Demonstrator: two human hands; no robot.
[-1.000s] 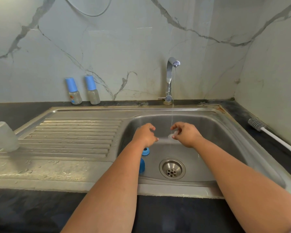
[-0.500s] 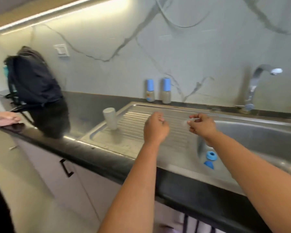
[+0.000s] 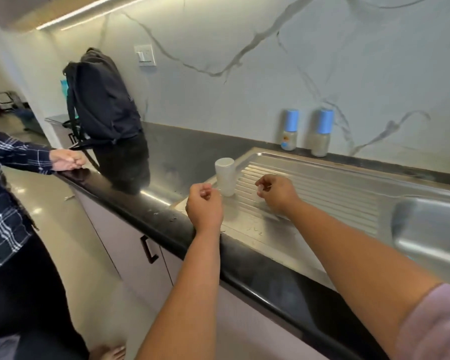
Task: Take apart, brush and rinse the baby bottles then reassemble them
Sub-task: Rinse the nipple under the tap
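My right hand (image 3: pixel 276 193) hovers over the ribbed drainboard (image 3: pixel 330 193) and pinches a small clear teat (image 3: pixel 259 188) at its fingertips. To its left, my left hand (image 3: pixel 204 207) has curled fingers, and I see nothing in it. Just beyond both hands a clear bottle body (image 3: pixel 225 176) stands upside down on the drainboard's left end. Two assembled baby bottles with blue caps (image 3: pixel 290 131) (image 3: pixel 322 132) stand against the marble wall behind the drainboard.
The sink basin (image 3: pixel 431 224) lies at the right edge. A black backpack (image 3: pixel 102 100) leans on the black counter (image 3: pixel 182 157) at the left. Another person's hand (image 3: pixel 66 159), in a plaid sleeve, rests on the counter's edge.
Both hands left the running tap over the basin and moved left over the drainboard. The view swung left with them, so the backpack and the other person show.
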